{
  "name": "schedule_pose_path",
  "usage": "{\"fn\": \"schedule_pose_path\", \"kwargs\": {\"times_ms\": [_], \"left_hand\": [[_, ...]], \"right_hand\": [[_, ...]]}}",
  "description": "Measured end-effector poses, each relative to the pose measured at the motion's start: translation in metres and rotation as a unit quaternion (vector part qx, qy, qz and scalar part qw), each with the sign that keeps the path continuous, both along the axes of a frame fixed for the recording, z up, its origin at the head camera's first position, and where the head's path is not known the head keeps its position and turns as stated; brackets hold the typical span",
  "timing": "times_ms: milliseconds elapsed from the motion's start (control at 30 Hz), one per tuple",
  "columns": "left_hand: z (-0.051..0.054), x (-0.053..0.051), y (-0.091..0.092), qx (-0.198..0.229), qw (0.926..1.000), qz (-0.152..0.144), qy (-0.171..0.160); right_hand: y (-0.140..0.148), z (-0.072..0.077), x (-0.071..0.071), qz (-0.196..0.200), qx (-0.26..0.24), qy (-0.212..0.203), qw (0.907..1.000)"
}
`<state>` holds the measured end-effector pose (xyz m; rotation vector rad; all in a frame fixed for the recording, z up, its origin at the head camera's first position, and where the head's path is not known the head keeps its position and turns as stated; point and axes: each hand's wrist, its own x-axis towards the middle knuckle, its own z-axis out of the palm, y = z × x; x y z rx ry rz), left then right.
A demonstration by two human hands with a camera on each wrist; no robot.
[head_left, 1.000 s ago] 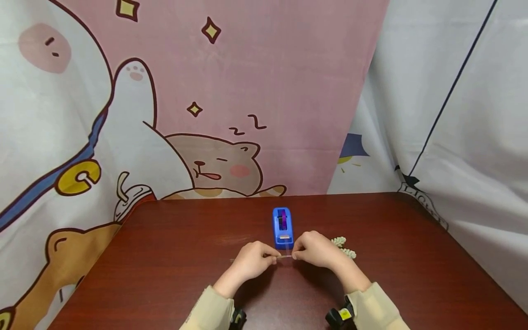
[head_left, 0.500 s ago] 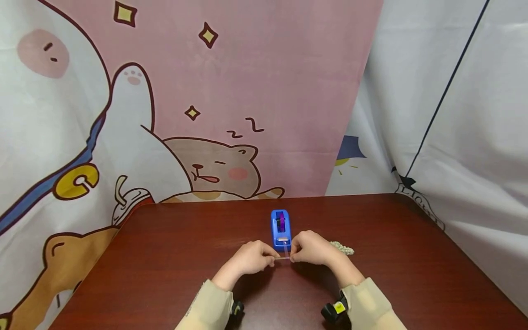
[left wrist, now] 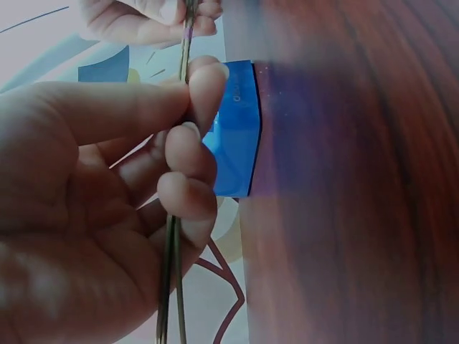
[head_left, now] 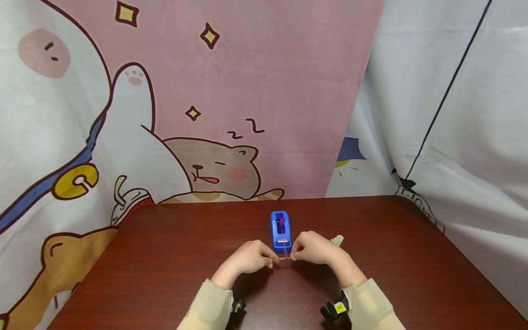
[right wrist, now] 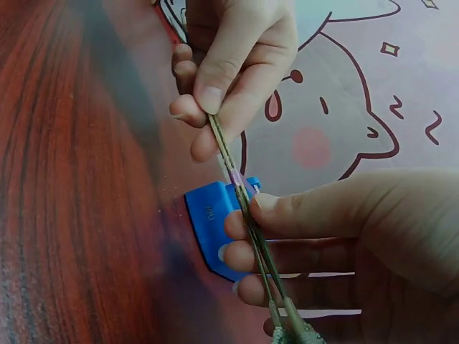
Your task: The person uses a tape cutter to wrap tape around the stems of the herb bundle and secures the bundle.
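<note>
Between the hands runs a small bundle of thin green-brown stems (head_left: 282, 259), also seen close up in the right wrist view as stems (right wrist: 224, 143). My left hand (head_left: 247, 257) pinches it between thumb and fingers. My right hand (head_left: 315, 248) holds the other part with thumb and fingertips. Pale, bumpy flower heads (head_left: 338, 240) poke out behind the right hand; in the right wrist view, flower heads (right wrist: 295, 335) show at the lower edge. A strip of clear tape (head_left: 285, 251) runs from the blue tape dispenser (head_left: 281, 229) to the stems, where a purplish wrap (right wrist: 237, 176) shows.
The dispenser stands just beyond both hands on the dark red-brown wooden table (head_left: 185, 243). A printed cartoon curtain (head_left: 288, 91) hangs behind the table's far edge, and a white curtain (head_left: 462, 151) hangs along the right.
Less of the flower heads shows behind my right hand, as if the stems have turned. Both hands stay nearly in place and keep their hold. The head view has shifted slightly.
</note>
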<state>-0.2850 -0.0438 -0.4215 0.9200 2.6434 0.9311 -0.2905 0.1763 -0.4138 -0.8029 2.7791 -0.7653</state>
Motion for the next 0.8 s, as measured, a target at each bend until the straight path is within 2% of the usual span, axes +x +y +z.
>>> {"fn": "schedule_pose_path", "kwargs": {"times_ms": [200,533,600,700,800], "left_hand": [[-0.0008,0.0019,0.0002,0.008,0.9998,0.007,0.018],[-0.0028,-0.0022,-0.002,0.019,0.9993,0.022,0.025],[-0.0031,-0.0024,-0.0022,0.014,0.9994,0.027,0.015],[-0.0036,-0.0023,-0.0024,0.012,0.9992,0.031,-0.022],[-0.0044,-0.0022,-0.0025,0.003,0.9984,0.022,-0.052]], "right_hand": [[0.0016,-0.0029,0.0008,0.003,-0.001,-0.008,1.0],[0.0004,-0.0047,-0.003,-0.001,-0.013,0.008,0.9999],[-0.0001,-0.0058,-0.0032,-0.003,-0.012,0.008,0.9999],[-0.0005,-0.0074,-0.0031,-0.003,-0.011,0.009,0.9999],[-0.0005,-0.0085,-0.003,-0.001,-0.009,0.014,0.9999]]}}
